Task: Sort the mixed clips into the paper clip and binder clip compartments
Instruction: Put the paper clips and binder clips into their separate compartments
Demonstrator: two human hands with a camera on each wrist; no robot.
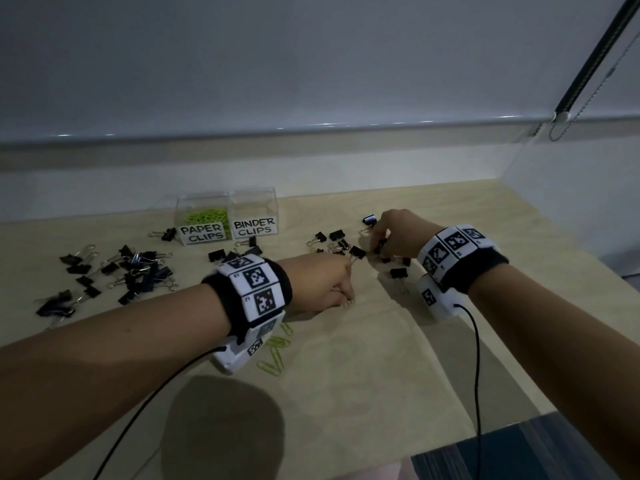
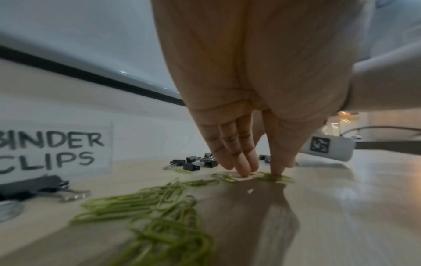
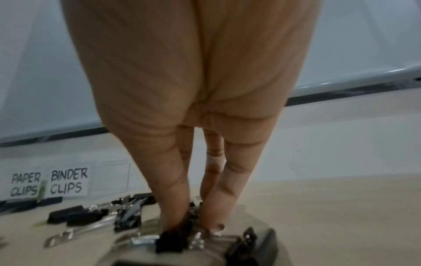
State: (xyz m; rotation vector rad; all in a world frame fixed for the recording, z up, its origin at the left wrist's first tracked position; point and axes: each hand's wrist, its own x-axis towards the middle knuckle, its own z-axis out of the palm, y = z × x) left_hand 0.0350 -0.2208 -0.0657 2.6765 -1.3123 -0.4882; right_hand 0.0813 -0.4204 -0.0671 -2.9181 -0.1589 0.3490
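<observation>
Two clear compartments stand at the back left: the one labelled PAPER CLIPS (image 1: 202,233) holds green clips, and I see no clips in BINDER CLIPS (image 1: 254,227). My left hand (image 1: 348,299) points straight down, and its fingertips (image 2: 242,171) and thumb touch green paper clips (image 2: 268,177) lying flat on the table, a small gap between them. More green paper clips (image 2: 159,207) lie under that wrist. My right hand (image 1: 375,249) reaches into a scatter of black binder clips, where thumb and fingers pinch one black binder clip (image 3: 185,222).
A large heap of black binder clips (image 1: 121,271) lies at the left, and smaller ones (image 1: 334,239) sit between the box and my right hand. A wall runs close behind. The table's front edge (image 1: 485,434) is at the lower right. Cables trail from both wrists.
</observation>
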